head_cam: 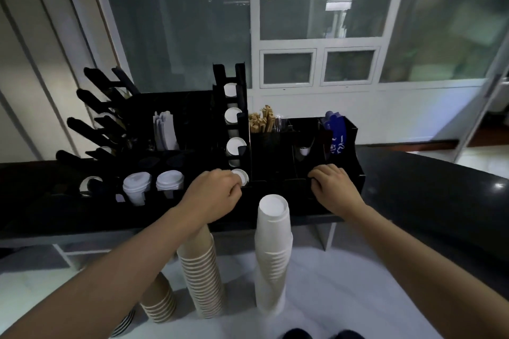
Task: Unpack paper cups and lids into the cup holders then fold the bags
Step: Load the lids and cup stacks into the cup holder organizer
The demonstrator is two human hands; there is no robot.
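My left hand (pixel 217 190) is curled at the lowest lid (pixel 240 175) of the black holder (pixel 242 129); actual grip unclear. My right hand (pixel 332 184) grips the organiser (pixel 355 146) at the counter (pixel 427 192) front edge. The white cup stack (pixel 272 250) stands between my hands, nearer me; its base is blurred.

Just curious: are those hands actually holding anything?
Both hands, left and right, curl over the black organizer's front edge; whether they grip it cannot be told.

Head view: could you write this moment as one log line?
left hand: at cup rack | right hand: on black organizer | white cups: unloaded
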